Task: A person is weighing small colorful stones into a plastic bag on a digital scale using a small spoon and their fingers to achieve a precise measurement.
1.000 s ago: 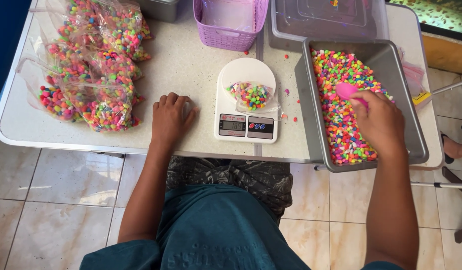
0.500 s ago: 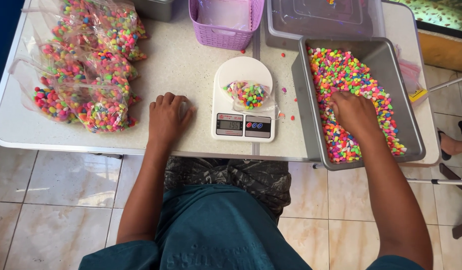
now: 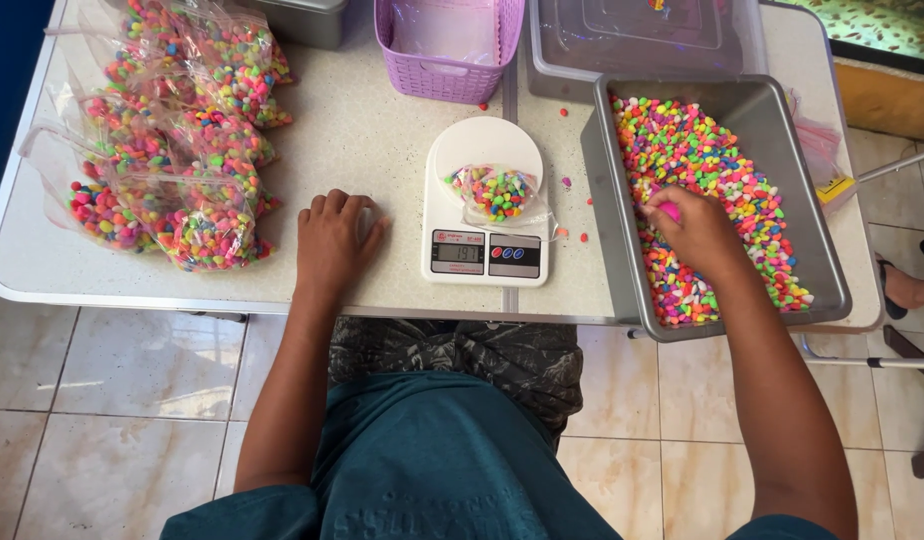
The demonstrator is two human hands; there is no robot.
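My left hand (image 3: 337, 240) lies palm down on the white table (image 3: 382, 120), holding nothing, just left of a white digital scale (image 3: 487, 255). A small clear bag of coloured pebbles (image 3: 497, 192) sits on the scale's round plate. My right hand (image 3: 700, 232) is down inside a grey tub (image 3: 604, 190) filled with bright mixed pebbles (image 3: 722, 150). It grips a pink scoop (image 3: 670, 211), of which only a tip shows, pushed into the pebbles near the tub's left wall.
Several filled clear bags of pebbles (image 3: 172, 140) are piled at the table's left. At the back stand a purple basket (image 3: 452, 60), a clear lidded box (image 3: 642, 40) and a grey metal container (image 3: 307, 15). A few loose pebbles (image 3: 572, 235) lie by the scale.
My right hand has dropped from above the tub's right side into the pebbles and moved left toward the tub's near-left wall with the scoop. My left hand has stayed put.
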